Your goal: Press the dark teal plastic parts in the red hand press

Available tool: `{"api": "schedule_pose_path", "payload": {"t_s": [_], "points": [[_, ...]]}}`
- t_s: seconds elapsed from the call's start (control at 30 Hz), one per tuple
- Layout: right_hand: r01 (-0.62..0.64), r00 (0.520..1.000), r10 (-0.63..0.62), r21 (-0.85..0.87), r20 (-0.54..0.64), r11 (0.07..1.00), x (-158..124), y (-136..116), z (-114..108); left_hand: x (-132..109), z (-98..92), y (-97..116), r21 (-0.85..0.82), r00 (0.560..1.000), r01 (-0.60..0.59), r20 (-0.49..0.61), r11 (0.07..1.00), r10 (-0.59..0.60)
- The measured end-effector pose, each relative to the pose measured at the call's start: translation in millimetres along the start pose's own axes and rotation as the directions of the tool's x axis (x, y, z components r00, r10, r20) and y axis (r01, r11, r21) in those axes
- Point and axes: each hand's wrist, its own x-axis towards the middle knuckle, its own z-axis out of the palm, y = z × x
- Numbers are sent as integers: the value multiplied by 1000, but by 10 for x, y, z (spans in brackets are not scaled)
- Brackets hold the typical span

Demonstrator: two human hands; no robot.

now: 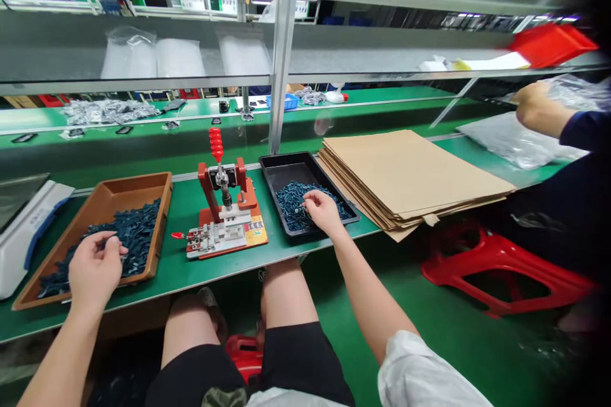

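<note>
My left hand [97, 267] is over the near part of a brown tray [165, 203] of small dark blue plastic parts [138, 229]. Its fingers are curled and pinched together; whatever they grip is too small to name. Over a black tray [286, 168] my right hand [323, 211] is closed in a pinch, fingertips at a heap of small dark blue pieces [291, 197]. A tiny shiny bit shows by those fingertips, its kind unclear. Between the trays stands a toggle clamp press fixture [224, 203] with a red upright handle [216, 145] on an orange-red base.
Stacked brown cardboard sheets [410, 172] lie right of the black tray. A co-worker's arm [544, 111] reaches over plastic bags [520, 140] at far right, near a red stool [506, 267]. A metal post [284, 51] rises behind the bench; a white device [28, 229] sits far left.
</note>
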Motion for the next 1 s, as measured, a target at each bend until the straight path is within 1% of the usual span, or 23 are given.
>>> {"api": "schedule_pose_path", "payload": {"t_s": [0.03,0.07,0.1,0.13,0.17,0.2,0.23,0.27,0.37,0.43,0.53,0.6,0.7,0.8,0.83,0.9,0.97,1.0], "points": [[10,1000,-11,78,9,997,-64,-39,7,-70,17,85,-107,1000,22,-5,994,-22],[17,999,-21,147,24,989,-143,-84,26,-151,42,177,-230,998,61,19,971,-58],[18,998,-29,209,50,978,-232,-134,59,-241,78,270,-351,992,118,77,929,-97],[10,996,-33,263,85,965,-327,-184,109,-339,127,356,-439,979,184,160,879,-126],[-7,992,-33,310,122,951,-422,-233,174,-441,189,428,-480,957,250,254,841,-139],[-27,987,-31,350,158,936,-515,-276,254,-540,263,482,-482,930,299,339,824,-139],[-46,980,-32,381,195,923,-602,-312,346,-632,346,515,-458,905,321,406,829,-126],[-64,972,-35,406,231,912,-680,-339,446,-712,433,528,-419,887,313,449,852,-105],[-114,950,-36,452,310,884,-848,-360,755,-859,676,482,-265,858,181,513,947,-20],[-145,942,-23,468,335,872,-899,-324,921,-889,789,434,-176,838,99,546,979,13],[-155,941,-7,449,339,880,-909,-219,1072,-889,883,404,-80,789,24,614,997,30],[-111,953,-14,391,302,914,-900,-140,1122,-878,920,410,-28,780,-80,620,996,80],[-20,972,-48,281,231,959,-891,-40,1166,-819,990,424,77,800,-230,583,970,144],[-16,973,-41,243,226,970,-898,18,1194,-694,1109,427,188,814,-287,565,939,135],[-26,972,-31,239,231,971,-902,28,1199,-650,1161,427,211,807,-319,571,924,148],[-37,971,-20,234,238,972,-912,36,1201,-586,1280,427,234,773,-419,599,877,209],[-35,971,-23,235,240,971,-921,31,1195,-575,1405,427,269,737,-516,622,813,262],[-31,971,-26,235,238,971,-924,26,1191,-589,1463,426,296,731,-545,626,785,271]]}}
